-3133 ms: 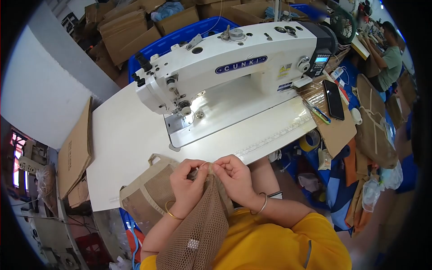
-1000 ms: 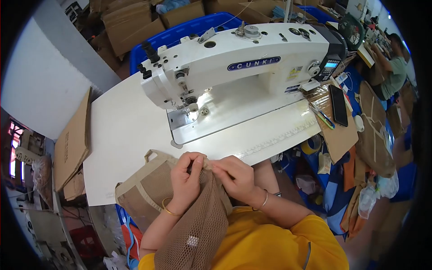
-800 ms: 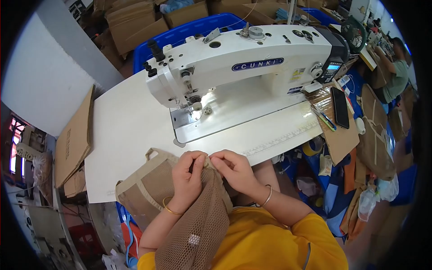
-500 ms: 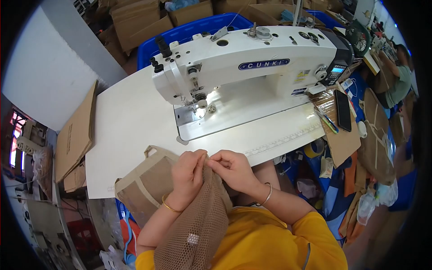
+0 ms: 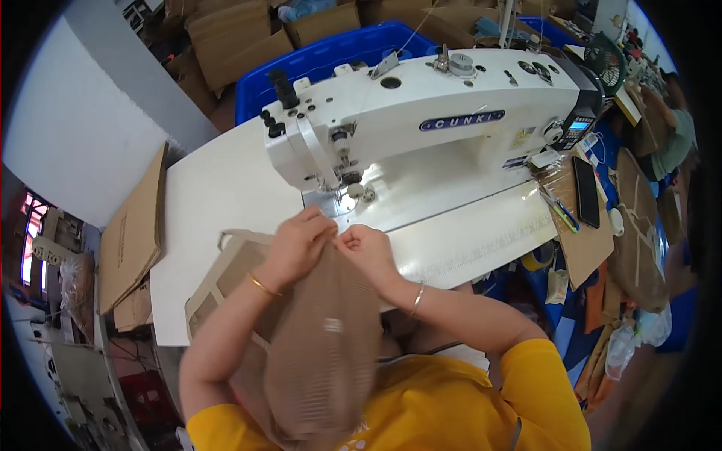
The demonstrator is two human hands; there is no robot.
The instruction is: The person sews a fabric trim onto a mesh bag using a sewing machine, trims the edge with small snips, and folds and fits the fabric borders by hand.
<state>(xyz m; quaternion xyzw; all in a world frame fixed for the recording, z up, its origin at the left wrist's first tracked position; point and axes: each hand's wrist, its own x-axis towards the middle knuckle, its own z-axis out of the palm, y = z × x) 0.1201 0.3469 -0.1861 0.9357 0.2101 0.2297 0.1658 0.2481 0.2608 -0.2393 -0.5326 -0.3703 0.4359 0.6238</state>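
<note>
My left hand [image 5: 299, 242] pinches the top edge of a brown mesh fabric piece [image 5: 325, 338], which hangs toward my lap and is smeared by motion. Close beside it, my right hand [image 5: 367, 255] has its fingers closed on the same edge. Both hands are just in front of the needle area of a white sewing machine [image 5: 459, 124]. Under my left forearm lies a brown fabric piece with lighter binding and a loop [image 5: 216, 289]. The exact spot gripped is hidden by my fingers.
The white sewing table [image 5: 203, 188] extends left, with folded cardboard [image 5: 135, 229] at its edge. At right, a black phone [image 5: 585, 192] and scissors [image 5: 560, 208] lie on cardboard. A blue bin [image 5: 252, 94] stands behind the machine. Another person [image 5: 671, 143] sits far right.
Both hands have moved forward with the mesh fabric, closer to the machine's needle area. The fabric's upper part has been lifted toward the table. The view has shifted slightly.
</note>
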